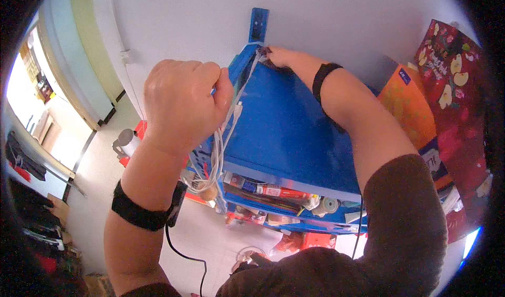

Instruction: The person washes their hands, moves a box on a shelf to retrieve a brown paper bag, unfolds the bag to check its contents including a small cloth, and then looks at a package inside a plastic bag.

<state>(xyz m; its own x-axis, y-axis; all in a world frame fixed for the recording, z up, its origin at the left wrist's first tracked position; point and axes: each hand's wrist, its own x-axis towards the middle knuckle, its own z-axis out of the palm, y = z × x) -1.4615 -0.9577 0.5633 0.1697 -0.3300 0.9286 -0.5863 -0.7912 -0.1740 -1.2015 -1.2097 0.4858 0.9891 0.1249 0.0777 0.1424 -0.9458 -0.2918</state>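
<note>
A blue metal shelf (pixel 294 123) stands against the wall in front of me. My left hand (pixel 184 100) is closed in a fist at its near left corner, with a bit of blue metal showing between thumb and fingers. My right hand (pixel 276 57) reaches over the top board to the back left corner, beside the upright post (pixel 258 26). Its fingers are closed around something small and dark that I cannot make out. White cords (pixel 244 89) run from that corner down the left side and bunch below my left hand.
Lower shelves hold small goods, including a roll of tape (pixel 329 206). An orange bag (pixel 407 100) and a dark red floral bag (pixel 452 71) are at the right. A grey-white mug (pixel 126 141) stands at the left. Black cables (pixel 202 265) hang by my arms.
</note>
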